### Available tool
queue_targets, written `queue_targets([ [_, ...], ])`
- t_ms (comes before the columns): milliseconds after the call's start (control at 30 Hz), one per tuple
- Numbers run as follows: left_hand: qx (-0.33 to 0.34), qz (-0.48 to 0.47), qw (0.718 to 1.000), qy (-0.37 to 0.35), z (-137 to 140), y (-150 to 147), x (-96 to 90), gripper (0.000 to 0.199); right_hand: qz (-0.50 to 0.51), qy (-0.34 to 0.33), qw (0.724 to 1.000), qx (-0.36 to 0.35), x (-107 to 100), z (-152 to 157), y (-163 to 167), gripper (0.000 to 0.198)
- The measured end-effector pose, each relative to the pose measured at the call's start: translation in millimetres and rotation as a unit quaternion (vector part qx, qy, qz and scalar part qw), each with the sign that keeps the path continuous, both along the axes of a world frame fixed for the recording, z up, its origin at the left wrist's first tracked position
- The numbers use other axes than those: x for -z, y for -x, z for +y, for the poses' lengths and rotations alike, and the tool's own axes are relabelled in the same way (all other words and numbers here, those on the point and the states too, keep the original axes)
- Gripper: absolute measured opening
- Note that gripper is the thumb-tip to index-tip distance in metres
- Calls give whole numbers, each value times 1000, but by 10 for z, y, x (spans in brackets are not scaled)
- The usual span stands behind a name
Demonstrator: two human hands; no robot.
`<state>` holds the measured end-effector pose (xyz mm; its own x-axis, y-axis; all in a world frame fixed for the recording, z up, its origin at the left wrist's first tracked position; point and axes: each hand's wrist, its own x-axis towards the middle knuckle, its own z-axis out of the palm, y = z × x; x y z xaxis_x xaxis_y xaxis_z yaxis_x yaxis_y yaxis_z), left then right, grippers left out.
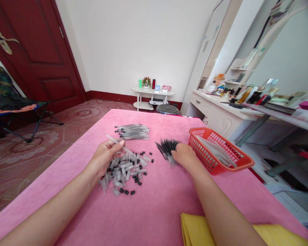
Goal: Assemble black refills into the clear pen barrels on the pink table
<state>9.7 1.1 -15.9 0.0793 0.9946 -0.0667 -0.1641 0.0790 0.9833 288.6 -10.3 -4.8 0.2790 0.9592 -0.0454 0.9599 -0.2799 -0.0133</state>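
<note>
My left hand (pixel 110 153) is closed around a translucent pen barrel (pixel 113 139), which slants between thumb and fingers. Beneath and beside that hand lies a loose heap of clear pen caps (pixel 123 169) mixed with small black plugs (pixel 132 192). My right hand (pixel 184 154) reaches into a bundle of thin black pen refills (pixel 166 148). Its fingers are drawn together at the bundle's right edge, and whatever is pinched there is hidden. Farther back, several assembled-looking pens (pixel 133 132) lie side by side in a stack.
An orange-red plastic basket (pixel 222 167) holding more translucent barrels (pixel 217 150) stands right of my right hand. A folded yellow cloth (pixel 195 229) lies near the front edge of the pink-covered table (pixel 154 212). A cluttered dressing table (pixel 215 106) is at the right, a folding chair (pixel 15 109) at the left.
</note>
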Motion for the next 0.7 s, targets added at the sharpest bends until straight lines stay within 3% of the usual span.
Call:
queue_targets([
  [433, 2, 8, 1000, -4, 24, 9, 21, 31, 6, -3, 1000, 3, -43, -32, 50, 40],
  [700, 7, -2, 1000, -7, 7, 4, 37, 29, 28, -18, 999, -43, -2, -26, 55, 29],
])
